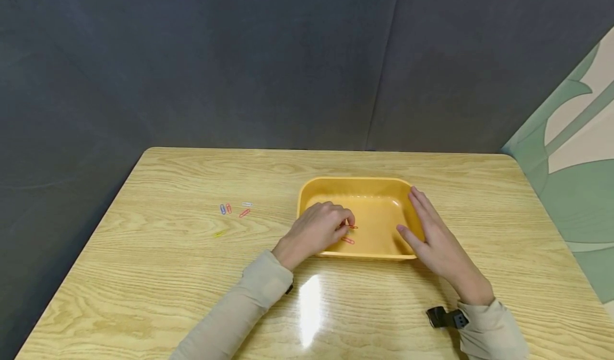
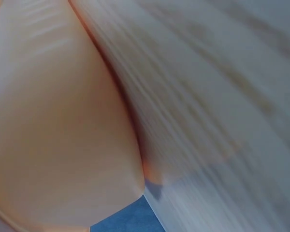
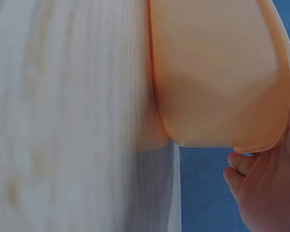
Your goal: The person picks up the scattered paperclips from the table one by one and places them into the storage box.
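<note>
A yellow plastic tray (image 1: 364,256) stands on the wooden table; its outer wall (image 2: 63,121) fills much of the left wrist view. My left hand (image 1: 321,224) reaches over its left side, fingers bent, and pinches a red paper clip (image 1: 353,226) at the fingertips. Just below those fingertips a pinkish-red paper clip (image 1: 348,240) lies on the tray floor. Along the tray's right rim rests my right hand (image 1: 436,242), its fingers fairly straight and the thumb over the inside. In the right wrist view this hand (image 3: 270,188) shows beside the tray's rim (image 3: 287,72).
Left of the tray lie a blue paper clip (image 1: 223,209), a red paper clip (image 1: 228,208), another red one (image 1: 244,213), a white one (image 1: 247,204) and a yellow one (image 1: 219,233). A dark partition (image 1: 268,66) rises behind the table (image 1: 158,274).
</note>
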Action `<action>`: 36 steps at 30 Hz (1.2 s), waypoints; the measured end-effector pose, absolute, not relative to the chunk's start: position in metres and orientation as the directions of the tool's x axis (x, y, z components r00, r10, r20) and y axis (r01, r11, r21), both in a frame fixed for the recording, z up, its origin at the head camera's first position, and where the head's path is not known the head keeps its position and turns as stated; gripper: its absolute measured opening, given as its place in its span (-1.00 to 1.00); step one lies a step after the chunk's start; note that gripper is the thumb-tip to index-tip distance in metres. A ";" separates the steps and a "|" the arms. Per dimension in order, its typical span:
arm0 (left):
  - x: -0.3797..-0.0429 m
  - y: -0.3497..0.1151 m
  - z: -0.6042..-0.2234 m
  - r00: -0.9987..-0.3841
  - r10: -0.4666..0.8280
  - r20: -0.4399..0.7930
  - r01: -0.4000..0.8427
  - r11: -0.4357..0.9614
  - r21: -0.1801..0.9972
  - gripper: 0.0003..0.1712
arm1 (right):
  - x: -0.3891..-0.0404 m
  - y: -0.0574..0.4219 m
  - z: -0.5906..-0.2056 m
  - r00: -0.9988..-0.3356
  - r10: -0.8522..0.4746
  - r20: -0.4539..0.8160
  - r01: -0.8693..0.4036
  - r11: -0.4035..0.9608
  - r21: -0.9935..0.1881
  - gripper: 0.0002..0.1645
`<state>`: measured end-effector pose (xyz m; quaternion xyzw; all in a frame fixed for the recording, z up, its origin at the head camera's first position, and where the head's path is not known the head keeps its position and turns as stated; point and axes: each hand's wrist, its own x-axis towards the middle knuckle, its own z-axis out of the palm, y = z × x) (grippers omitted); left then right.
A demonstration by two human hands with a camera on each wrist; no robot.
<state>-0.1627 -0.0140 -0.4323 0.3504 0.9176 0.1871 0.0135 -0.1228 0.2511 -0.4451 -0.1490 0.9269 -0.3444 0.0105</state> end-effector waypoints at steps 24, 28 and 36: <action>-0.163 -0.016 -0.433 -0.755 0.651 0.074 0.626 0.684 0.373 -0.87 | -0.123 0.251 -0.445 -0.953 -0.289 0.095 -0.280 0.711 -0.645 -0.08; -0.163 -0.016 -0.431 -0.759 0.646 0.079 0.621 0.682 0.385 -0.86 | -0.123 0.251 -0.445 -0.952 -0.289 0.097 -0.281 0.709 -0.647 -0.08; -0.163 -0.021 -0.423 -0.761 0.639 0.112 0.623 0.672 0.399 -0.83 | -0.123 0.251 -0.446 -0.952 -0.289 0.105 -0.286 0.705 -0.649 -0.08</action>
